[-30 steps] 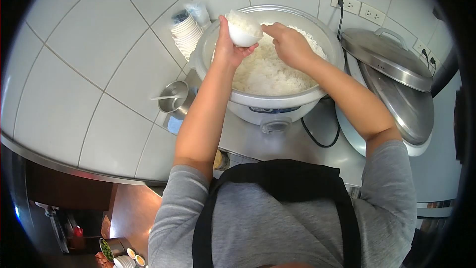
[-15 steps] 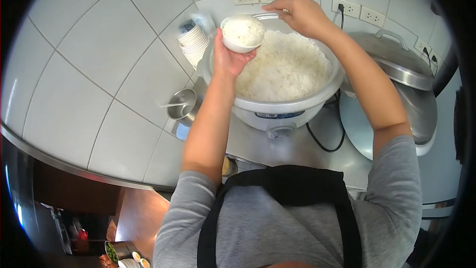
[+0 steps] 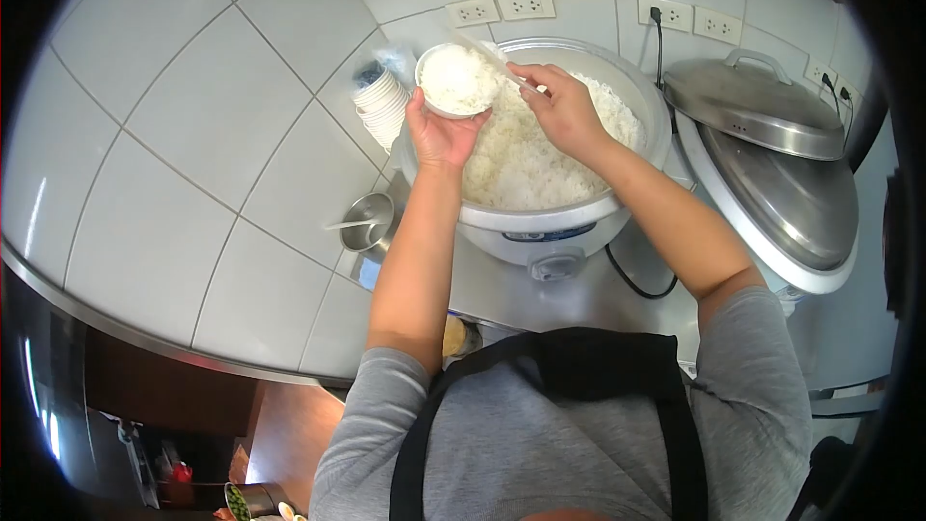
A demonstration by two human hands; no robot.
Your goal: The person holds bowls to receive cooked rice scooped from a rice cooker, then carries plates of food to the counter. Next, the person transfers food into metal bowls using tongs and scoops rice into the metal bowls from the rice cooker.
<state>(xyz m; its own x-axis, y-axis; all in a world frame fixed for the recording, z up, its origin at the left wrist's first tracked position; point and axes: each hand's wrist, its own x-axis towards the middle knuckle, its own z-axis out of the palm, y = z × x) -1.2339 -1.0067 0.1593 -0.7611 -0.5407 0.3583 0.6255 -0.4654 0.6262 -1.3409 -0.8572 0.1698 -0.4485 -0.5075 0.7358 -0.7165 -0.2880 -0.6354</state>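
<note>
The bowl, heaped with rice, is held above the left rim of the cooker. Left grip: cupped firmly around the bowl's underside and near wall. Right grip: closed on the handle of the paddle, whose blade lies at the heap; contact cannot be confirmed. Expect a stiff, fairly light bowl, possibly warm and slippery, with soft, sticky contents. Support from below, rim level; hold the paddle by its handle end only.
</note>
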